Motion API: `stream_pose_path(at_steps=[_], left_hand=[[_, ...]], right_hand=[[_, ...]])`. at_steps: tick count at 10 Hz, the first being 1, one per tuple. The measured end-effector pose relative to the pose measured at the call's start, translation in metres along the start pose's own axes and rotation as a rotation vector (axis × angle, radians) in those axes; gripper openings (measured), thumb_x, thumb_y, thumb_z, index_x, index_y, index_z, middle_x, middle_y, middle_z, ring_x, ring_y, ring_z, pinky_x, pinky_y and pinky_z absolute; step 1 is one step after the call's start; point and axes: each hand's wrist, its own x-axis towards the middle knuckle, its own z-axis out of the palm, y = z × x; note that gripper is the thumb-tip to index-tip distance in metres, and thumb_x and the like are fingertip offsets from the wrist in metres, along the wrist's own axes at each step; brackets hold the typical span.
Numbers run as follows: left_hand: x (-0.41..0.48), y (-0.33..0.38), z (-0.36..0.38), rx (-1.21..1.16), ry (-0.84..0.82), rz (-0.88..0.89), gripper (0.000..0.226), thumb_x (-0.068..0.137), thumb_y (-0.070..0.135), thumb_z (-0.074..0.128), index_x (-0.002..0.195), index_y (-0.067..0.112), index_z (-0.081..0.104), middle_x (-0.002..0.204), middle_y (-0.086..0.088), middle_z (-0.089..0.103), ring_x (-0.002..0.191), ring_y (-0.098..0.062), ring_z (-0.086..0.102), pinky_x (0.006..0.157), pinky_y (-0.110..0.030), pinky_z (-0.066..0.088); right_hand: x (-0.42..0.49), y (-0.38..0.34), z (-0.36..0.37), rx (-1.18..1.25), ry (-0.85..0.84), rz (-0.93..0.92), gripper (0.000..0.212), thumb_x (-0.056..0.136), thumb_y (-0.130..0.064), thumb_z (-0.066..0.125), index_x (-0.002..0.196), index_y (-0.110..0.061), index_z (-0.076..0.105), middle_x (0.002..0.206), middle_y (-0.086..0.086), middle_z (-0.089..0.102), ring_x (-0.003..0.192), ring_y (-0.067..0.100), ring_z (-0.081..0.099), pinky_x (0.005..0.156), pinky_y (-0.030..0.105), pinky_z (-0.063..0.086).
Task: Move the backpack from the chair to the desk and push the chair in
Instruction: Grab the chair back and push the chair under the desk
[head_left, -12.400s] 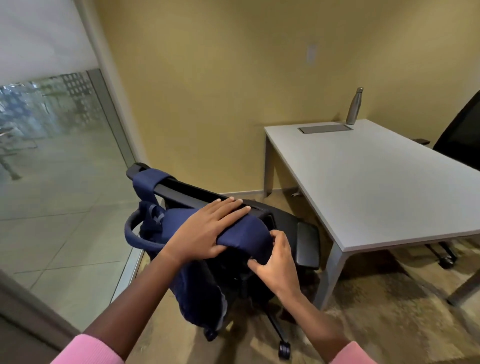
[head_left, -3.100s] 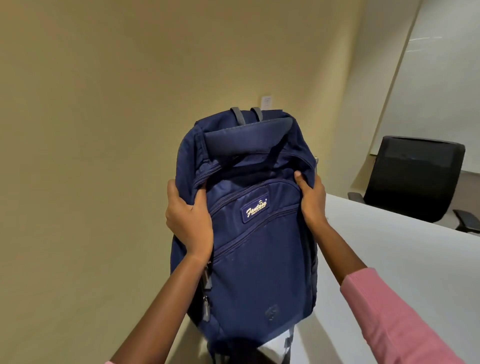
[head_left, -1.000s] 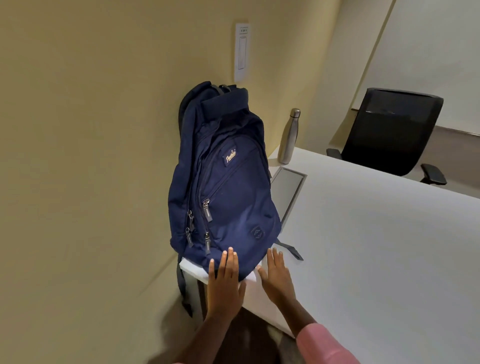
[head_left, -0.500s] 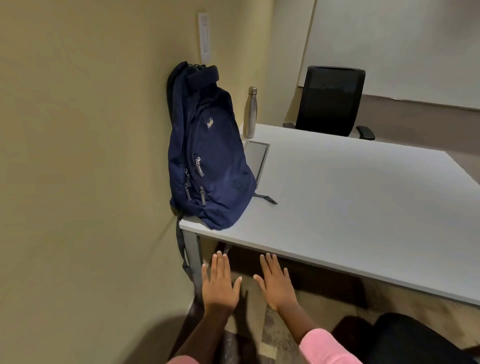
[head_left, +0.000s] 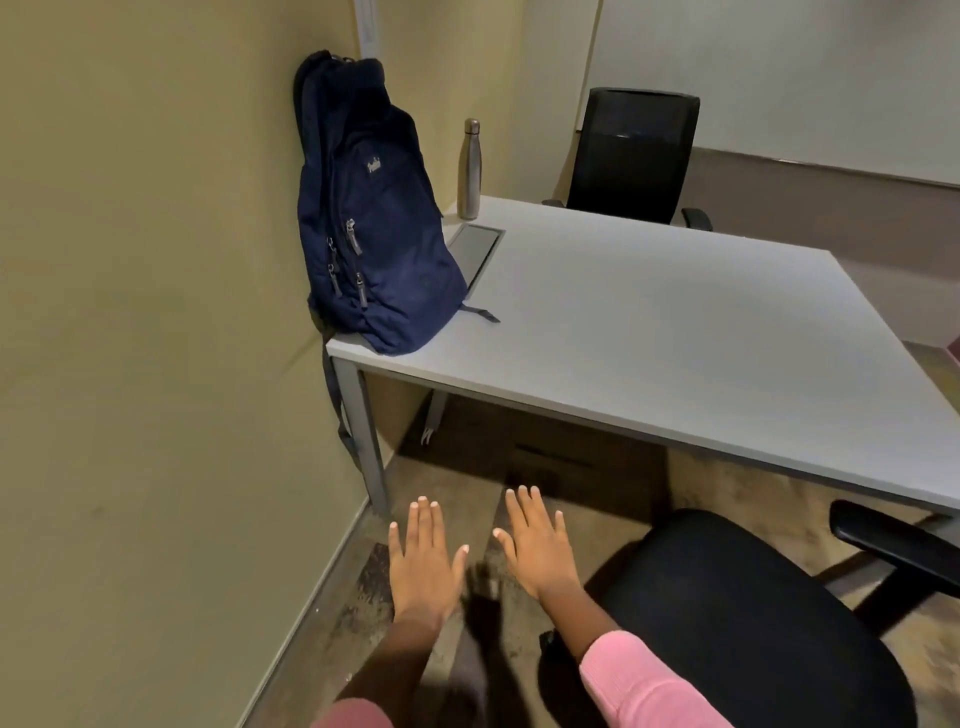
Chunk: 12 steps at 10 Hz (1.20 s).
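Observation:
The navy backpack (head_left: 374, 218) stands upright on the near left corner of the grey desk (head_left: 649, 332), leaning against the yellow wall; one strap hangs down beside the desk leg. My left hand (head_left: 426, 561) and my right hand (head_left: 537, 545) hover flat, palms down and fingers spread, above the floor in front of the desk, holding nothing. The black chair's seat (head_left: 748, 618) is at the lower right, just right of my right forearm, with one armrest (head_left: 893, 540) under the desk's front edge.
A steel bottle (head_left: 468, 169) stands at the desk's far left by a grey cable flap (head_left: 475, 249). A second black chair (head_left: 631, 153) sits behind the desk. The yellow wall (head_left: 156, 312) is close on the left.
The backpack has been let go on the desk. My hands have drawn back and down from it, and the view has shifted right, bringing the black chair seat into the lower right.

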Motion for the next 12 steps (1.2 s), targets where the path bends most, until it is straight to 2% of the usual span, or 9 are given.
stream_pose_path(at_steps=[1,2,3,4,5,7,8,11,12], left_hand=[[-0.047,0.026,0.011,0.005,-0.010,0.014,0.065,0.096,0.046,0.017,0.144,0.006,-0.005,0.156,-0.011,-0.006,0.144,-0.024,-0.005,0.117,-0.044,0.000],[-0.093,0.038,0.027,-0.045,0.012,0.041,0.063,0.091,0.045,0.022,0.131,0.001,0.043,0.142,-0.015,0.043,0.130,-0.026,0.044,0.105,-0.048,0.038],[-0.126,0.037,0.040,-0.063,-0.023,0.034,0.081,0.093,0.047,-0.002,0.112,0.002,0.062,0.119,-0.015,0.065,0.109,-0.026,0.063,0.090,-0.047,0.050],[-0.151,0.043,0.038,-0.035,0.017,0.011,0.109,0.061,0.055,-0.047,0.139,0.004,0.010,0.149,-0.014,0.009,0.140,-0.022,0.022,0.113,-0.045,0.022],[-0.177,0.051,0.043,-0.013,0.037,0.012,0.106,0.047,0.057,-0.051,0.136,0.009,-0.019,0.152,-0.008,-0.016,0.144,-0.022,-0.008,0.116,-0.042,-0.003],[-0.232,0.072,0.052,0.005,0.085,0.001,0.085,0.077,0.058,-0.023,0.143,0.008,-0.007,0.157,-0.011,-0.005,0.144,-0.023,-0.006,0.117,-0.043,-0.001],[-0.255,0.087,0.050,-0.004,0.063,-0.007,0.067,0.095,0.049,0.013,0.143,0.007,-0.007,0.157,-0.012,-0.005,0.144,-0.024,-0.006,0.117,-0.043,-0.001],[-0.300,0.141,0.044,0.022,0.144,0.031,0.067,0.095,0.048,0.016,0.144,0.006,-0.003,0.157,-0.012,-0.001,0.144,-0.024,-0.003,0.117,-0.043,0.001],[-0.308,0.164,0.045,-0.006,0.255,-0.016,0.073,0.089,0.052,0.004,0.143,0.004,0.012,0.155,-0.014,0.016,0.143,-0.026,0.013,0.116,-0.047,0.014]], right_hand=[[-0.043,0.014,0.009,-0.001,-0.023,-0.012,0.077,0.080,-0.054,-0.005,0.146,-0.014,0.004,0.159,0.006,0.002,0.146,0.022,-0.005,0.117,0.047,0.004],[-0.080,0.026,0.022,-0.017,-0.052,-0.029,0.066,0.090,-0.049,0.006,0.146,-0.014,0.004,0.159,0.006,0.002,0.146,0.022,-0.005,0.117,0.048,0.004],[-0.112,0.031,0.030,-0.006,-0.035,-0.048,0.057,0.098,-0.037,0.024,0.146,-0.014,0.004,0.159,0.006,0.002,0.146,0.021,-0.005,0.117,0.048,0.004],[-0.140,0.035,0.035,-0.011,-0.031,-0.077,0.057,0.098,-0.036,0.025,0.146,-0.014,0.004,0.159,0.006,0.002,0.146,0.021,-0.005,0.117,0.049,0.003],[-0.168,0.042,0.038,-0.011,-0.002,-0.089,0.057,0.098,-0.035,0.027,0.146,-0.013,0.005,0.159,0.006,0.003,0.146,0.022,-0.005,0.117,0.049,0.003],[-0.228,0.054,0.040,-0.035,0.021,-0.106,0.057,0.098,-0.035,0.026,0.146,-0.013,0.004,0.159,0.007,0.003,0.146,0.021,-0.005,0.117,0.048,0.002],[-0.257,0.065,0.038,-0.045,0.033,-0.119,0.057,0.098,-0.036,0.026,0.146,-0.013,0.004,0.158,0.007,0.003,0.146,0.021,-0.005,0.117,0.048,0.001],[-0.309,0.118,0.022,-0.068,0.061,-0.135,0.057,0.098,-0.039,0.024,0.146,-0.014,0.007,0.158,0.007,0.005,0.146,0.022,-0.004,0.117,0.047,0.000],[-0.317,0.137,0.013,-0.081,0.060,-0.164,0.057,0.098,-0.039,0.024,0.146,-0.014,0.007,0.158,0.007,0.005,0.146,0.021,-0.005,0.117,0.047,0.000]])
